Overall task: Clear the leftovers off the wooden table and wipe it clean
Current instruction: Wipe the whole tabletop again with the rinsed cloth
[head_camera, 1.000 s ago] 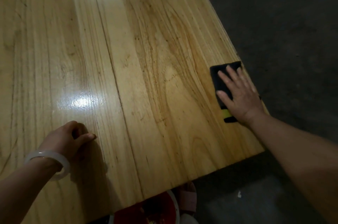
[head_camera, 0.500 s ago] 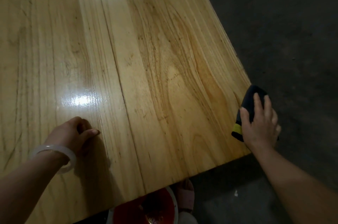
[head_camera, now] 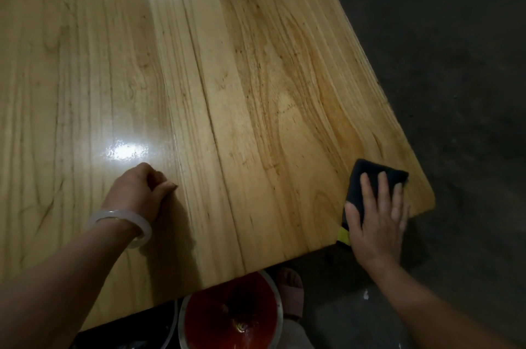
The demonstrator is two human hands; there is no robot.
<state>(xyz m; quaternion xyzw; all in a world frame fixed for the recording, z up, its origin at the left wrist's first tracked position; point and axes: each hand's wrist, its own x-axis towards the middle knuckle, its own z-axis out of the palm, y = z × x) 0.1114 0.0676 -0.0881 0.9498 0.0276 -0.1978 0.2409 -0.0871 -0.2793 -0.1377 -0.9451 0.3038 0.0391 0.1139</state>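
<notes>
Pressing flat, your right grip (head_camera: 375,223) lies wide on the black sponge (head_camera: 370,178) at the right corner of the tabletop (head_camera: 256,92); push evenly along the grain. Your left grip (head_camera: 136,192) rests curled, empty.

Dark grey mottled floor (head_camera: 455,64), pale specks; glossy plank wooden table (head_camera: 256,92) reflects bright overhead light; room dim.

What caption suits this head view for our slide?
Right hand presses a dark sponge on the wooden table corner; left hand rests curled nearby.
</notes>
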